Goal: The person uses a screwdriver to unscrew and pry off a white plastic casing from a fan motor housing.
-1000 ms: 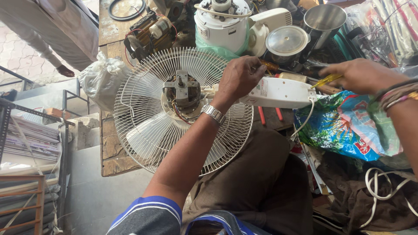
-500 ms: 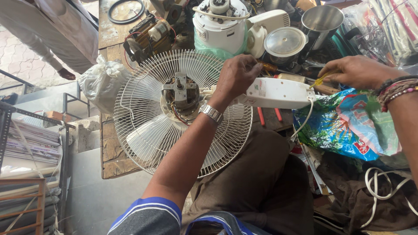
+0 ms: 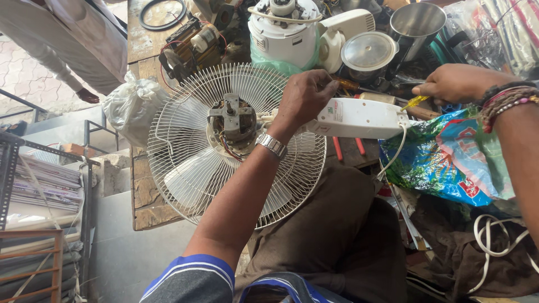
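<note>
Fan (image 3: 236,140) laid on lap and bench, guard half off, motor (image 3: 232,119) bared | left hand (image 3: 306,98) clamped on white neck (image 3: 359,118) | right hand (image 3: 457,83) pinched yellow screwdriver (image 3: 414,102) at its end | reassembly undone

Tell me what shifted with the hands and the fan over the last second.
Very little. The right hand with the yellow-handled screwdriver drew slightly nearer the end of the white fan neck. The left hand kept its grip on that neck, and the wire fan guard and exposed motor stayed put.
</note>
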